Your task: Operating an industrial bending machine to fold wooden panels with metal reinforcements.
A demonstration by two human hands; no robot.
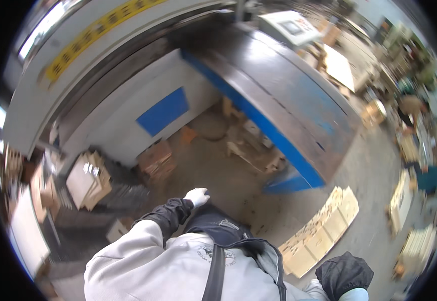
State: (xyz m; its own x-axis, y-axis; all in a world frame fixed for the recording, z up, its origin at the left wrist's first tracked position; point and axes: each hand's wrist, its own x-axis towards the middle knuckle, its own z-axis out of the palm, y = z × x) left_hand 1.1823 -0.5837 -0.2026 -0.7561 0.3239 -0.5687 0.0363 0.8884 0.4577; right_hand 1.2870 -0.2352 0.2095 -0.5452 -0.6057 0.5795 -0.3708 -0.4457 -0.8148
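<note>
My left hand [197, 196], in a white glove, is in front of my body at the edge of my dark apron [213, 220]. Its fingers look curled in, and I see nothing in them. A black sleeve cover [170, 215] wraps that forearm. At the lower right, another black sleeve cover [346, 275] marks my right arm; the right hand itself is out of sight. Beyond my hands stands a large machine with a dark metal table [278, 85] edged in blue. To my right lie stacked pale wooden boards with holes [321, 233].
Stacked panels [85, 180] stand at my left, and brown blocks [157, 159] lie under the machine. A control panel [291, 27] sits behind the table. Two people [413, 108] bend among piles of wood at the far right. Motion blurs much of the scene.
</note>
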